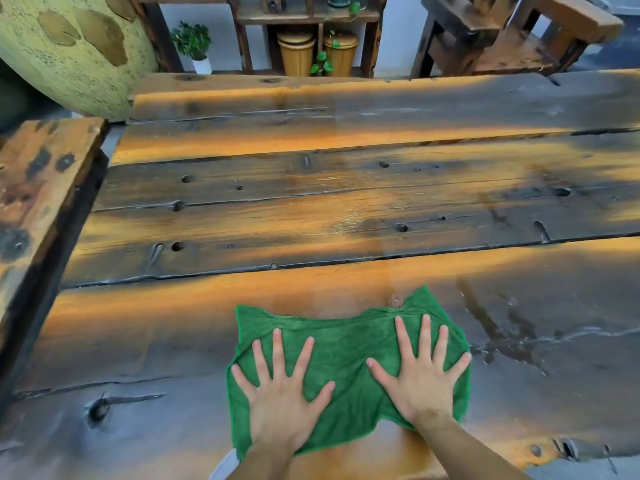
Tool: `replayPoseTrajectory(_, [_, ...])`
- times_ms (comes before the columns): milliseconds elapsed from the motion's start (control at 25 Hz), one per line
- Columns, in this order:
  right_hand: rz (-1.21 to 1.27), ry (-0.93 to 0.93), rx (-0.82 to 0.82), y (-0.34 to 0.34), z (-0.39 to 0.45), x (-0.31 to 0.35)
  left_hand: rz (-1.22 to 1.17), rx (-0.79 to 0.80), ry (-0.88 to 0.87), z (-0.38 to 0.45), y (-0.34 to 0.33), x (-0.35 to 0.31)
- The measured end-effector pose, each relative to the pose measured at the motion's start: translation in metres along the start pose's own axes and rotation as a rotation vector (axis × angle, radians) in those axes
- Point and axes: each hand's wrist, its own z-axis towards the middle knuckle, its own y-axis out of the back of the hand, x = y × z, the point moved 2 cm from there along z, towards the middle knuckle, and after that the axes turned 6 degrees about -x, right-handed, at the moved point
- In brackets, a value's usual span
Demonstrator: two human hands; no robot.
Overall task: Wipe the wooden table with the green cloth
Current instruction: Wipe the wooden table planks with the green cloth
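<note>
The green cloth (346, 344) lies spread flat on the near plank of the wooden table (329, 209), close to the front edge. My left hand (282, 396) presses flat on the cloth's left half, fingers splayed. My right hand (420, 372) presses flat on its right half, fingers also splayed. Neither hand pinches or bunches the cloth. The table is made of wide, dark, orange-streaked planks with knots, holes and cracks. A wet-looking sheen shows on the wood to the right of the cloth.
A wooden bench (31, 188) runs along the table's left side. A large speckled yellow-green pot (69, 53) stands at the far left. Behind the table are a wooden shelf (304, 15) with bamboo canisters, a small potted plant (195, 46) and wooden stools (512, 32).
</note>
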Motion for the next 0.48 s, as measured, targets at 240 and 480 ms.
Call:
replayPoseTrajectory(240, [-0.015,0.062,-0.031,0.027,0.083,0.006,0.032,-0.015,0.03,0.078,0.008,-0.014])
replayPoseTrajectory(480, [-0.022,0.14,-0.064,0.055,0.188,0.024,0.046,-0.041,0.097,0.175,0.017,-0.026])
